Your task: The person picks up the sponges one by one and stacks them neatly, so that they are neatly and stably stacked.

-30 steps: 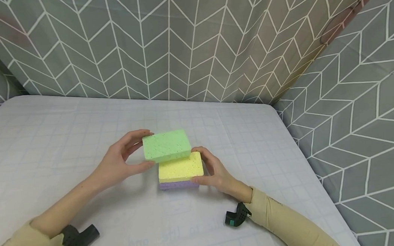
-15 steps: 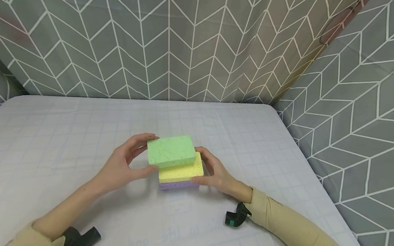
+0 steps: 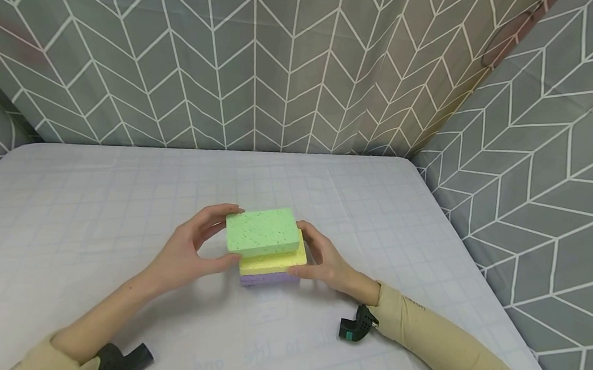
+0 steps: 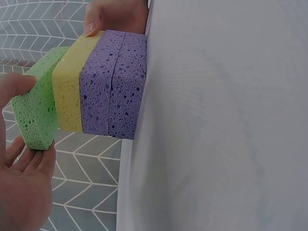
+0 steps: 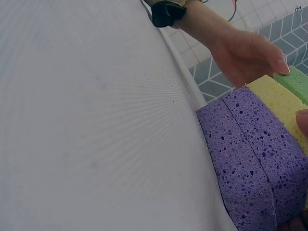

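Observation:
My left hand (image 3: 183,260) pinches a green sponge (image 3: 262,231) between thumb and fingers, at its left end. Below it a yellow sponge (image 3: 273,262) lies on two purple sponges (image 4: 129,86), stacked flat on the table. The green one tilts over the yellow one and covers much of its top; whether they touch all along is hard to tell. My right hand (image 3: 329,262) grips the yellow sponge at the right end of the stack, its thumb on the front edge. In the right wrist view the purple sponges (image 5: 250,154) show a seam between them.
A white cloth with faint grid lines covers the table (image 3: 99,208). Grey patterned curtains (image 3: 238,69) hang behind and to the right. Black wrist devices (image 3: 125,361) sit at both sleeves.
The left hand has carried the green sponge to the right and toward me, so it covers more of the yellow sponge. The right hand and the stack have stayed in place.

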`<state>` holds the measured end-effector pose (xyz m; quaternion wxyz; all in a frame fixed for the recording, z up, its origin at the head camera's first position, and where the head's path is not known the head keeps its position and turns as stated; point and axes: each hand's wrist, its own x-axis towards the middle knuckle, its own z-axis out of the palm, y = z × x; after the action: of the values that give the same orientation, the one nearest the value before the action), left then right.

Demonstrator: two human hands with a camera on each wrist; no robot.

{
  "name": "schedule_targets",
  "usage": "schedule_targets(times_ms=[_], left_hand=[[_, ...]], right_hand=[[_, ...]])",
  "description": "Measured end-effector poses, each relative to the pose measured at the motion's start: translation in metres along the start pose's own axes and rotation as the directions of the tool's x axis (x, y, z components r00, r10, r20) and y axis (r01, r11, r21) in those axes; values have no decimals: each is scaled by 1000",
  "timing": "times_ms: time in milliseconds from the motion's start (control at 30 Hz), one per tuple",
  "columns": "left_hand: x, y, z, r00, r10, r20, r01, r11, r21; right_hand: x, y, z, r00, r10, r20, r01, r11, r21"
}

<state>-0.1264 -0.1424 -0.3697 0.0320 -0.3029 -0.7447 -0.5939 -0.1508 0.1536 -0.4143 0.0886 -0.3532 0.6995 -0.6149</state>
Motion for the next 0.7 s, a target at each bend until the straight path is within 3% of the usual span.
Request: schedule_targets(times_ms=[700], left_hand=[[-3, 0, 7, 998, -47, 36, 48, 999, -14]], right_hand=[[-1, -1, 1, 1000, 11, 1, -11, 1000, 15]])
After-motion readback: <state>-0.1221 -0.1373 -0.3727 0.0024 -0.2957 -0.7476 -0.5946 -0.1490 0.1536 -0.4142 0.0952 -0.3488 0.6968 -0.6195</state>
